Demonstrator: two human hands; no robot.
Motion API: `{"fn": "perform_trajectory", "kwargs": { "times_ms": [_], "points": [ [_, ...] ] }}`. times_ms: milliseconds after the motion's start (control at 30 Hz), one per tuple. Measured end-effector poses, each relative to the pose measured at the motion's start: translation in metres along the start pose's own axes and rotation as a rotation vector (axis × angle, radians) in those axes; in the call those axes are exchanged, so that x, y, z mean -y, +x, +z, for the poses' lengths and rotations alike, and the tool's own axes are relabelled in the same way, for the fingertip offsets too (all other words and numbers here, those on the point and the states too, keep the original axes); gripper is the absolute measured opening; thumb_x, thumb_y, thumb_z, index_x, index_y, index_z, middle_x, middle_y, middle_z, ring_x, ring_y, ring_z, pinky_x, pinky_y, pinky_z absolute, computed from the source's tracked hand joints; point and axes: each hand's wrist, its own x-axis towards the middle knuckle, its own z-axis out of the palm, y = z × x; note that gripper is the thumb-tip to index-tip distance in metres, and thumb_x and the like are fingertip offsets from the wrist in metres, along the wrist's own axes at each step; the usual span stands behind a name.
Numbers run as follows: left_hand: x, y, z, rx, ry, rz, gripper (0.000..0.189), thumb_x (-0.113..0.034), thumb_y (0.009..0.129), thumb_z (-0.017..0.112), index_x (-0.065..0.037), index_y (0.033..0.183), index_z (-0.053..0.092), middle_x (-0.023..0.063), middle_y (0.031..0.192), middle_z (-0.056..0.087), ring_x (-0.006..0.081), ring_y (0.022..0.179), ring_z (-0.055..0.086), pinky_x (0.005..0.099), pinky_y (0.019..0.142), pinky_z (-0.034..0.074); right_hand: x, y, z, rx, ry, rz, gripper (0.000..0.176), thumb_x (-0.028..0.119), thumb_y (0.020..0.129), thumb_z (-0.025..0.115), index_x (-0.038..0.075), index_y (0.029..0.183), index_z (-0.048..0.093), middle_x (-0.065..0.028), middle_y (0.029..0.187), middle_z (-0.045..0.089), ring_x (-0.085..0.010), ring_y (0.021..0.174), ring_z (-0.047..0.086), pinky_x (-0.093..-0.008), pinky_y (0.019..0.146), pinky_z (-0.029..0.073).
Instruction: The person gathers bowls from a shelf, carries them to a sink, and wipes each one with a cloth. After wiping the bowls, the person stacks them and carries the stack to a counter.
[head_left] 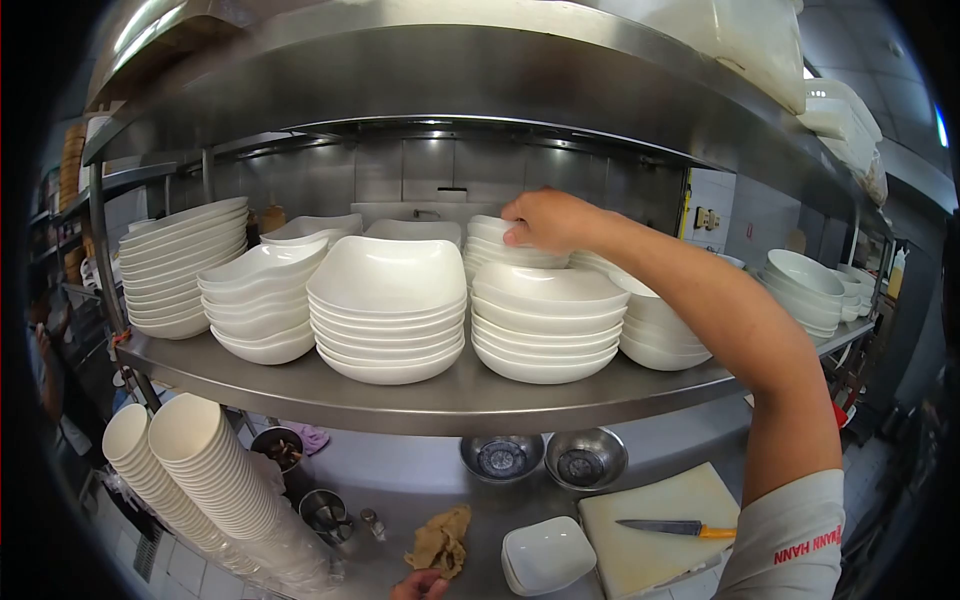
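My right hand (552,220) reaches over the front bowls to a rear stack of white bowls (490,240). Its fingers are closed at the rim of the top bowl; the far side of the grip is hidden. Directly in front of that stack stand wavy-rimmed white bowls (548,290), below my forearm. At the bottom edge, my left hand (420,586) shows only in part, with curled fingers. It is right at the lower edge of a crumpled brown cloth (438,542), and what it holds, if anything, cannot be made out.
Several more bowl stacks (387,290) line the steel shelf (400,395), with another shelf (430,70) overhead. Below are tall stacks of paper cups (215,470), two metal bowls (585,460), square white dishes (548,555), and a knife (670,527) on a cutting board (640,560).
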Motion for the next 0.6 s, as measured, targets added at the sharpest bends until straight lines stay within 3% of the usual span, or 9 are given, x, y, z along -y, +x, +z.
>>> {"fn": "perform_trajectory", "kwargs": {
  "times_ms": [67,167,233,300,367,400,500,600],
  "points": [
    [-0.001,-0.003,0.003,-0.017,0.024,0.006,0.029,-0.024,0.092,0.067,-0.004,0.113,0.067,0.0088,0.086,0.07,0.0169,0.079,0.063,0.0315,0.073,0.051,0.003,0.0,-0.007,0.037,-0.039,0.007,0.04,0.04,0.092,0.062,0.003,0.103,0.069,-0.0194,0.107,0.068,-0.0351,0.101,0.064,-0.042,0.086,0.05],
    [0.011,-0.003,0.008,-0.025,0.023,0.018,0.031,-0.027,0.092,0.068,-0.004,0.112,0.066,0.0087,0.082,0.068,0.0163,0.076,0.061,0.0319,0.071,0.05,0.023,0.004,-0.031,-0.222,0.089,-0.035,0.044,0.045,0.093,0.058,0.002,0.096,0.068,-0.019,0.097,0.069,-0.0348,0.089,0.067,-0.0428,0.078,0.051],
    [0.017,-0.002,0.008,-0.011,0.008,0.025,0.032,-0.028,0.092,0.068,-0.004,0.112,0.066,0.0088,0.079,0.067,0.0154,0.074,0.059,0.0323,0.07,0.05,0.064,-0.009,-0.055,-0.185,0.204,-0.138,0.045,0.044,0.091,0.062,0.005,0.113,0.068,-0.017,0.102,0.071,-0.0319,0.098,0.067,-0.0394,0.084,0.052],
    [0.015,-0.001,0.008,-0.003,0.047,0.037,0.031,-0.028,0.091,0.069,-0.004,0.111,0.066,0.0085,0.077,0.066,0.0145,0.072,0.057,0.0321,0.069,0.05,0.104,-0.018,-0.055,0.055,0.163,-0.285,0.048,0.047,0.089,0.063,0.006,0.114,0.068,-0.0163,0.104,0.071,-0.0314,0.1,0.067,-0.0382,0.087,0.052],
    [0.012,-0.001,0.01,0.006,0.071,0.043,0.03,-0.028,0.091,0.069,-0.004,0.11,0.066,0.0078,0.076,0.065,0.014,0.07,0.056,0.0319,0.067,0.049,0.132,-0.032,-0.034,0.062,0.066,-0.392,0.049,0.049,0.088,0.064,0.007,0.113,0.07,-0.0171,0.105,0.071,-0.0294,0.1,0.067,-0.0364,0.087,0.052],
    [0.01,-0.001,0.01,0.009,0.08,0.046,0.03,-0.028,0.091,0.069,-0.004,0.109,0.066,0.0073,0.075,0.064,0.0139,0.07,0.056,0.0319,0.067,0.049,0.142,-0.033,-0.021,-0.065,0.081,-0.468,0.044,0.045,0.088,0.065,0.004,0.099,0.072,-0.0189,0.091,0.071,-0.0269,0.086,0.068,-0.0381,0.077,0.052],
    [0.004,-0.002,0.005,0.015,0.086,0.071,0.028,-0.027,0.091,0.069,-0.004,0.107,0.066,0.0065,0.074,0.064,0.0139,0.068,0.055,0.0316,0.066,0.049,0.151,-0.031,-0.04,0.302,0.015,-0.41,0.042,0.041,0.088,0.066,-0.001,0.081,0.067,-0.0194,0.072,0.064,-0.0277,0.069,0.063,-0.0421,0.066,0.048],
    [0.009,-0.006,0.004,0.008,0.065,0.076,0.027,-0.026,0.091,0.069,-0.004,0.107,0.066,0.0061,0.074,0.064,0.0136,0.069,0.056,0.0312,0.066,0.049,0.148,-0.031,-0.043,0.236,0.128,-0.374,0.045,0.037,0.088,0.066,-0.003,0.069,0.057,-0.0188,0.06,0.055,-0.0307,0.06,0.056,-0.045,0.061,0.043]
  ]
}}
